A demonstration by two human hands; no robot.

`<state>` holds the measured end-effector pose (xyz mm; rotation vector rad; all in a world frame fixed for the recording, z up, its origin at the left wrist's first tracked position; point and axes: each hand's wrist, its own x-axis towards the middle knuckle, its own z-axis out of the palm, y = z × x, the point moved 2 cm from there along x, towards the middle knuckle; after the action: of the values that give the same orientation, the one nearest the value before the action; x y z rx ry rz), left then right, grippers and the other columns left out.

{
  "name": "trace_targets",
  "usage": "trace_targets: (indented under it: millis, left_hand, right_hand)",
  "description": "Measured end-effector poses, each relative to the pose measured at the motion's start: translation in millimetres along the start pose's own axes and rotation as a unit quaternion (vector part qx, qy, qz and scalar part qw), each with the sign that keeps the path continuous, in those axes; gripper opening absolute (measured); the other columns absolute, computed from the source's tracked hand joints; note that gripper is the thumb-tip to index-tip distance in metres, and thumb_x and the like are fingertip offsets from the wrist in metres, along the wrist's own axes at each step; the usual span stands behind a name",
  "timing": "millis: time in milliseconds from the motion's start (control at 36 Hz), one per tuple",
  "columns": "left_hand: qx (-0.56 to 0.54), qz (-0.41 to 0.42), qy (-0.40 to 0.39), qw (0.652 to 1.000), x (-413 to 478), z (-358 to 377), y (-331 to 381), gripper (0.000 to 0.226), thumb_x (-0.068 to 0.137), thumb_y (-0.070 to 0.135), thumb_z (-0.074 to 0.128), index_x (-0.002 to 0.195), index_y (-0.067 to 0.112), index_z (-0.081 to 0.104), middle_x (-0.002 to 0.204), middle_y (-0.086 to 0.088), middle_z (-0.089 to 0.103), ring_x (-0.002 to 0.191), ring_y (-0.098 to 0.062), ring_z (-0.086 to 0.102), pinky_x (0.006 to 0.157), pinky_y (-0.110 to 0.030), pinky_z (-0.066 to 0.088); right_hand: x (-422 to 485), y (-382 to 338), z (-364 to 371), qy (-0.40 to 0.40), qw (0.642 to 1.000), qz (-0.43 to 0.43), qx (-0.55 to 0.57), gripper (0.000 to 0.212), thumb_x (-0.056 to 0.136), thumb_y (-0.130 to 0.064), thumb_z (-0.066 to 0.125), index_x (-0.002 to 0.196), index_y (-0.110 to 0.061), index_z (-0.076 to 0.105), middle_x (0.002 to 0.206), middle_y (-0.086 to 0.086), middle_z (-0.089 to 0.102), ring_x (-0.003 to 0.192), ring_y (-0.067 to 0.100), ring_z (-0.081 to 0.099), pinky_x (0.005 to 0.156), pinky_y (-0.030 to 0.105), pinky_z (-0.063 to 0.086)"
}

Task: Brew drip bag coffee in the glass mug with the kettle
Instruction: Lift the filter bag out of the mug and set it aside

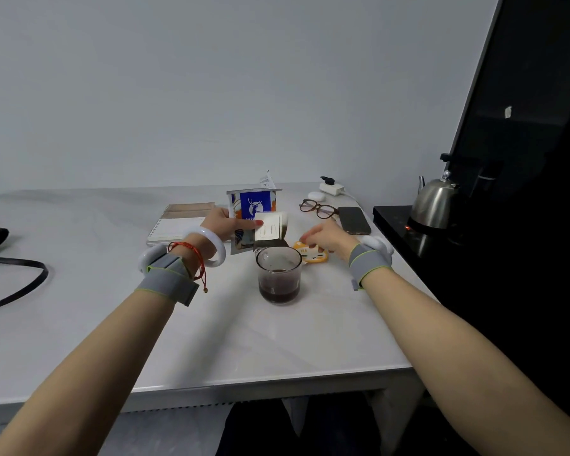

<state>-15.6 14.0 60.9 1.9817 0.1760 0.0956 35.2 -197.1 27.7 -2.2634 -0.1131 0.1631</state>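
Observation:
A glass mug (279, 274) stands near the middle of the white table (79, 324), with dark coffee in its lower third. Just behind it my left hand (222, 225) holds the blue foil wrapper (254, 205) upright and pinches the used drip bag (270, 228) against it with the thumb. The bag is wet and brown along its right and bottom edges. My right hand (326, 236) hovers to the right of the bag, over a yellow cat-face coaster (311, 253), fingers loosely curled and holding nothing. The steel kettle (434, 202) sits on a black hob at far right.
A spiral notebook (178, 222) lies behind my left wrist. Glasses (318, 209), a phone (353, 220), a white earbud case (316, 195) and a white plug adapter (331, 187) lie at the back right. A black bag strap (20, 284) curves across the table's left side.

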Motion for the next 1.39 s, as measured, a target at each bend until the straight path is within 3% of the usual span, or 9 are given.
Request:
trace_targets:
  millis: [83, 167, 222, 278, 751, 1168, 1223, 1307, 1390]
  left_hand:
    - [0.013, 0.004, -0.002, 1.0, -1.3, -1.0, 1.0, 0.049, 0.079, 0.025, 0.072, 0.12, 0.005, 0.054, 0.12, -0.016, 0.063, 0.108, -0.033, 0.06, 0.094, -0.041, 0.049]
    - [0.023, 0.011, -0.006, 1.0, -3.3, -1.1, 0.6, 0.049, 0.078, 0.023, 0.072, 0.121, 0.005, 0.054, 0.12, -0.016, 0.062, 0.109, -0.032, 0.06, 0.092, -0.04, 0.049]
    - [0.031, 0.017, -0.003, 0.999, -3.5, -0.1, 1.5, 0.049, 0.079, 0.023, 0.071, 0.122, 0.006, 0.054, 0.121, -0.016, 0.062, 0.106, -0.03, 0.059, 0.088, -0.037, 0.048]
    - [0.036, 0.021, -0.002, 0.999, -3.5, 1.0, 3.1, 0.048, 0.08, 0.022, 0.07, 0.122, 0.006, 0.054, 0.121, -0.015, 0.061, 0.102, -0.028, 0.058, 0.085, -0.035, 0.046]
    - [0.094, 0.06, -0.011, 0.994, -10.9, 9.1, 19.4, 0.046, 0.08, 0.024, 0.069, 0.119, 0.003, 0.057, 0.121, -0.015, 0.062, 0.096, -0.026, 0.059, 0.08, -0.033, 0.049]
    - [0.057, 0.038, 0.009, 0.998, -13.7, 6.9, 25.5, 0.05, 0.082, 0.026, 0.067, 0.124, 0.004, 0.052, 0.123, -0.016, 0.059, 0.104, -0.03, 0.057, 0.084, -0.033, 0.046]
    - [0.052, 0.03, 0.014, 0.998, -14.1, 6.7, 26.5, 0.051, 0.081, 0.027, 0.068, 0.124, 0.004, 0.052, 0.123, -0.016, 0.06, 0.108, -0.032, 0.058, 0.085, -0.035, 0.047]
    - [0.035, 0.014, 0.02, 0.999, -13.0, 5.5, 25.6, 0.05, 0.08, 0.028, 0.069, 0.12, 0.004, 0.053, 0.121, -0.016, 0.061, 0.108, -0.032, 0.059, 0.087, -0.036, 0.048]
    - [0.022, -0.003, 0.042, 0.999, -11.4, 5.6, 24.4, 0.05, 0.08, 0.028, 0.07, 0.119, 0.003, 0.052, 0.121, -0.016, 0.061, 0.109, -0.031, 0.059, 0.087, -0.034, 0.048]
  right_hand:
    - [6.8, 11.3, 12.0, -0.004, 0.999, 0.022, -0.039, 0.023, 0.084, -0.006, 0.066, 0.106, -0.001, 0.072, 0.068, 0.0, 0.057, 0.053, 0.008, 0.052, 0.034, 0.008, 0.032]
    - [14.4, 21.6, 24.7, 0.004, 0.998, 0.038, -0.056, 0.028, 0.082, -0.012, 0.072, 0.108, -0.003, 0.071, 0.103, 0.012, 0.068, 0.091, 0.02, 0.059, 0.069, 0.017, 0.046]
    - [17.3, 26.3, 29.7, 0.022, 0.997, 0.044, -0.056, 0.029, 0.081, -0.015, 0.074, 0.108, -0.004, 0.07, 0.121, 0.016, 0.064, 0.112, 0.028, 0.058, 0.092, 0.027, 0.045]
    - [17.8, 28.7, 33.5, 0.031, 0.997, 0.045, -0.058, 0.031, 0.081, -0.019, 0.075, 0.108, -0.005, 0.07, 0.125, 0.016, 0.061, 0.117, 0.031, 0.056, 0.097, 0.03, 0.043]
    - [15.1, 21.4, 40.6, 0.061, 0.992, 0.008, -0.114, 0.025, 0.088, -0.015, 0.065, 0.111, -0.005, 0.064, 0.126, 0.018, 0.058, 0.114, 0.035, 0.056, 0.094, 0.034, 0.044]
    - [25.5, 28.4, 32.6, 0.065, 0.998, -0.009, -0.009, 0.02, 0.084, -0.012, 0.07, 0.099, 0.002, 0.071, 0.11, 0.021, 0.067, 0.103, 0.033, 0.063, 0.084, 0.032, 0.048]
    - [26.3, 27.5, 28.2, 0.069, 0.997, -0.014, 0.008, 0.018, 0.084, -0.011, 0.071, 0.097, 0.002, 0.071, 0.102, 0.02, 0.068, 0.088, 0.027, 0.066, 0.078, 0.028, 0.048]
    - [25.2, 23.3, 22.9, 0.065, 0.996, -0.015, 0.066, 0.007, 0.085, -0.001, 0.067, 0.085, 0.005, 0.067, 0.081, 0.017, 0.065, 0.043, 0.01, 0.06, 0.055, 0.021, 0.053]
    - [22.3, 14.5, 16.1, 0.071, 0.985, -0.031, 0.155, 0.011, 0.083, 0.008, 0.065, 0.076, 0.0, 0.062, 0.074, 0.017, 0.063, 0.035, 0.004, 0.058, 0.042, 0.014, 0.048]
